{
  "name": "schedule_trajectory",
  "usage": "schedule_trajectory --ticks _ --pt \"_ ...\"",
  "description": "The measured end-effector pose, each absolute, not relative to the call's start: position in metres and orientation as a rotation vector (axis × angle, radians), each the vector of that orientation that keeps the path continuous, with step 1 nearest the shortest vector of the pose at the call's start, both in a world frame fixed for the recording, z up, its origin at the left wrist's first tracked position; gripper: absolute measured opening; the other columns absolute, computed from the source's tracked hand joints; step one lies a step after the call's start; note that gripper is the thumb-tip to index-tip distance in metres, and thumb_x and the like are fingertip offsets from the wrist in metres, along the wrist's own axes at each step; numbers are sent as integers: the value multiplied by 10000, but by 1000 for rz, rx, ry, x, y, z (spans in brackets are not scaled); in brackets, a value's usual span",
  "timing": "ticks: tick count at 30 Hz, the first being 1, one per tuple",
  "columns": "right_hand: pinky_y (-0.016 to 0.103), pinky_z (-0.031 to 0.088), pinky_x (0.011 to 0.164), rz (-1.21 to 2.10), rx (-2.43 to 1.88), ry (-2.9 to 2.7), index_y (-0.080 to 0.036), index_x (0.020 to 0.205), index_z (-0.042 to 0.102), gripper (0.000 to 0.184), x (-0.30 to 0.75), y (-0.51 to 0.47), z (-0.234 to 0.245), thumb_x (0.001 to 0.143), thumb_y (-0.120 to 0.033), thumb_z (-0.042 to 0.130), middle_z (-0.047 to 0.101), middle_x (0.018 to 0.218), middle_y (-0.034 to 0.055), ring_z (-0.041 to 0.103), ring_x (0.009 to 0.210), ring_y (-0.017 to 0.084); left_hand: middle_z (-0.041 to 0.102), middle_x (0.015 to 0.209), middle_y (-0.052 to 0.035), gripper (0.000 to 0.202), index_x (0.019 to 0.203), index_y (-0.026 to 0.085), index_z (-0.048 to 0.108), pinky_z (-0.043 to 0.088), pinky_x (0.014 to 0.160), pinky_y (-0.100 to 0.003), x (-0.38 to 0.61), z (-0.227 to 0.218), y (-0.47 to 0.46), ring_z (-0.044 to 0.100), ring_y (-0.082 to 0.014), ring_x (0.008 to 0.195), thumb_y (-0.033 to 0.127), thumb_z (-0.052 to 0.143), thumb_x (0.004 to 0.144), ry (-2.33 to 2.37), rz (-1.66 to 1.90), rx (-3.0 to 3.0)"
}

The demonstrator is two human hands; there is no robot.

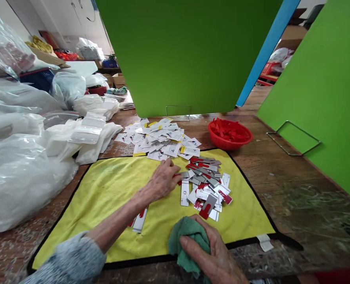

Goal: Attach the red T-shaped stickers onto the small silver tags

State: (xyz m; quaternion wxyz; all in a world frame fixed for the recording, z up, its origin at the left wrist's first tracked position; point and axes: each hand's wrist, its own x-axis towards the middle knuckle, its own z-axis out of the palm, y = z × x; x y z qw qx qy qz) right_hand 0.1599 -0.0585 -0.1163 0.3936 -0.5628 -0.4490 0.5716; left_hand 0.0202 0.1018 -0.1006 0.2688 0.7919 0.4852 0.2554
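Observation:
My left hand point(164, 178) stretches over the yellow cloth point(112, 185) to the left edge of a loose pile of flat grey, white and red strips point(206, 181). Its fingers are closed at the end of one grey strip point(184, 175); the exact grip is partly hidden. In my right hand point(212, 250), near the cloth's front edge, a crumpled green rag point(188, 240) is bunched between thumb and fingers. A white strip with a red part point(140, 219) lies apart from the pile, partly behind my left forearm.
Printed cards point(163, 140) are heaped behind the yellow cloth. A red bowl point(242, 142) of red pieces stands at back right. Green panels point(181, 59) with wire stands rise behind and on the right. Plastic bags point(18, 173) and white packets point(88, 136) crowd the left.

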Motion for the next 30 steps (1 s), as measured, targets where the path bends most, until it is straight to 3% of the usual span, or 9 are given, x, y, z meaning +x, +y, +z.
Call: schedule_trajectory --ticks 6,10,13,15,19,23,25,27,30 --pt "255 480 676 1448 -1401 -1100 -210 839 625 332 158 -64 -131 795 -531 698 572 733 -18 564 711 160 543 704 2 127 631 213 581 457 729 -315 36 -103 110 521 -182 716 136 656 699 1211 718 1982" --pt "289 531 837 1402 -1552 -894 -254 1014 721 396 164 -76 -131 769 -565 714 711 996 45 661 964 231 525 604 32 133 682 209 568 390 573 -256 15 -90 98 463 -134 567 315 633 729 1244 717 1711" --pt "294 564 814 1382 -1524 -980 -271 1099 719 403 170 -69 -122 831 -562 642 729 1079 48 682 979 237 569 598 18 272 703 194 574 360 532 -239 3 -80 78 475 -116 517 460 616 739 1271 697 1503" --pt "302 580 804 1228 -1453 -1187 -256 1114 706 342 166 -53 -113 897 -488 579 734 1062 49 685 957 230 575 578 12 322 676 187 577 343 525 -232 -2 -75 61 480 -108 505 500 625 734 1282 675 1414" --pt "445 470 1085 647 -1320 -1507 -225 1291 655 421 143 -26 -109 891 -208 523 631 1361 96 574 1246 266 560 555 20 360 615 169 611 341 529 -216 -8 -73 36 449 -89 519 506 729 659 1192 712 1155" --pt "448 514 1039 580 -1239 -1796 -243 1258 690 536 136 -34 -123 767 -75 557 648 1342 102 593 1214 287 595 537 8 425 600 164 621 326 509 -203 -20 -77 30 444 -84 516 519 846 536 1227 833 920" --pt "371 559 951 774 -1324 -1643 -239 1156 720 391 139 -42 -125 806 -143 574 708 1191 81 660 1084 255 633 547 -13 446 631 164 635 323 503 -208 -24 -78 28 466 -92 513 536 857 525 1245 848 888" --pt "313 574 852 1020 -1409 -1335 -230 1106 709 266 137 -46 -120 894 -305 566 725 1037 54 680 969 223 651 572 -23 451 649 161 644 351 529 -211 -23 -79 24 499 -101 538 539 859 529 1207 850 890" --pt "278 560 749 1374 -1360 -1068 -204 1065 682 350 126 -46 -110 873 -489 620 701 940 37 663 856 195 602 578 3 451 633 152 644 362 556 -208 -23 -80 15 476 -91 558 547 842 544 1202 860 943"
